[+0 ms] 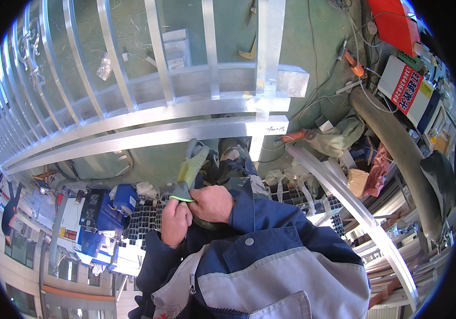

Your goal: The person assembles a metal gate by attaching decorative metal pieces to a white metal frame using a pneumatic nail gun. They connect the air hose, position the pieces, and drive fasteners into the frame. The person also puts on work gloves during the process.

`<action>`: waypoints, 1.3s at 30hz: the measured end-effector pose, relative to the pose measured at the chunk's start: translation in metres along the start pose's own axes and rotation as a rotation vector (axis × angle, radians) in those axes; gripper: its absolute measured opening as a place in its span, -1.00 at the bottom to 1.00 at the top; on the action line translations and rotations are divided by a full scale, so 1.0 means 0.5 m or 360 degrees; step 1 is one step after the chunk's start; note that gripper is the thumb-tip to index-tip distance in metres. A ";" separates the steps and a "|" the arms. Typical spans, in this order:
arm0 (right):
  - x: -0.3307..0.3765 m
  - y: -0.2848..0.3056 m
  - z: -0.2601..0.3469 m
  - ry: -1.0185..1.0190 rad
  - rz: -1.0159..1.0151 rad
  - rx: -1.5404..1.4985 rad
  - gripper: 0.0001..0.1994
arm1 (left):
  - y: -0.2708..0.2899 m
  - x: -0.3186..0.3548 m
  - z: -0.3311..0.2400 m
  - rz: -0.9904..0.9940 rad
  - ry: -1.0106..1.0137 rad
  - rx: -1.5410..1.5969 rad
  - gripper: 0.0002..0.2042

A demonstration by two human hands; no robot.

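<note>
A yellow-green knitted work glove [192, 168] with grey fingertips hangs in front of my body, its fingers toward the metal frame. My left hand [175, 221] is closed, pinching the bright green edge of the cuff from the left. On the other side of the cuff, my right hand [214, 203] is closed too, with its thumb and fingers gathered at the opening. Both hands are bare. Beyond the glove's fingertips runs a silver square metal tube [169, 133], lying alongside a large barred metal frame [156, 109].
An orange-handled power tool [293, 135] with a cable lies to the right of the frame's end. A long metal bar [360, 215] slants down at the right. Blue containers [125, 199] stand at the left. Cables [318, 98] trail over the green floor [286, 48].
</note>
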State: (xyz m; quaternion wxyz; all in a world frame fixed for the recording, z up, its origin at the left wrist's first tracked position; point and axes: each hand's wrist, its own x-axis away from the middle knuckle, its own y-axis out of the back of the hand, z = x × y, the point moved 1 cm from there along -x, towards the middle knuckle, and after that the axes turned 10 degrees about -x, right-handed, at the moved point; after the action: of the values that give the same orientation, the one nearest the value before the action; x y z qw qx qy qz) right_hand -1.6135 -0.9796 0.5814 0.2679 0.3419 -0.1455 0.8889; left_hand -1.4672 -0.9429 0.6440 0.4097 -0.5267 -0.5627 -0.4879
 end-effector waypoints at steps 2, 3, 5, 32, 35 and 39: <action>0.004 -0.001 0.002 0.0029 0.0060 -0.0033 -0.79 | 0.006 -0.006 -0.007 -0.0035 0.0102 0.0361 -0.90; 0.005 -0.002 0.004 0.0045 0.0092 -0.0046 -0.79 | 0.004 -0.007 -0.011 -0.0048 0.0137 0.0672 -0.92; 0.007 -0.002 0.007 0.0031 0.0136 -0.0006 -0.78 | -0.001 -0.010 -0.002 -0.0090 0.0061 0.0747 -0.92; 0.035 0.007 -0.007 0.0152 0.0249 -0.0142 -0.74 | -0.060 -0.063 0.060 -0.0097 -0.0211 0.0726 -0.59; 0.041 0.001 -0.024 0.0114 0.0259 -0.0196 -0.75 | -0.074 -0.083 0.063 0.0167 -0.0181 0.0694 -0.58; 0.041 -0.041 -0.098 0.0110 0.0377 -0.0260 -0.75 | -0.142 -0.255 0.199 0.0630 0.0494 0.1354 -0.54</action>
State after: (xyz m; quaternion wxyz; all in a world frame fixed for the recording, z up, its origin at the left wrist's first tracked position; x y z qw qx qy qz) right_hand -1.6405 -0.9336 0.5618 0.1927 0.2684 -0.2473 0.9108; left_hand -1.5183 -0.8680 0.4925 0.7522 -0.3307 -0.5335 -0.2004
